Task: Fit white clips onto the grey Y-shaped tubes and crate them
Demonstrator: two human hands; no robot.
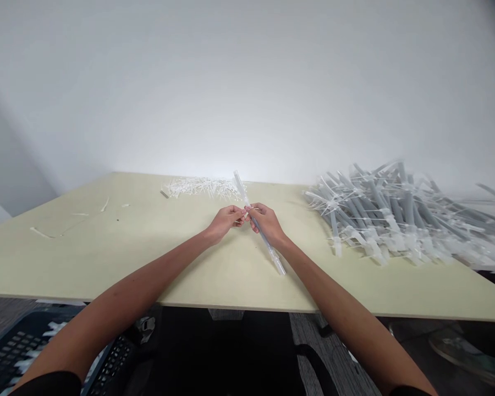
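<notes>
My right hand [268,223] is closed around a long grey tube [272,252] with clear ends, held slanted above the pale yellow table [107,253]. My left hand [226,219] pinches something small and white at the tube's middle, right against my right fingers. It looks like a thin white cable tie, though it is too small to be sure. Both hands meet over the middle of the table.
A big heap of grey tubes with white ties [396,217] lies at the right. A pile of loose white ties [202,187] sits at the far edge. A few white scraps [41,233] lie at the left. A dark crate [20,346] stands below the table's front edge.
</notes>
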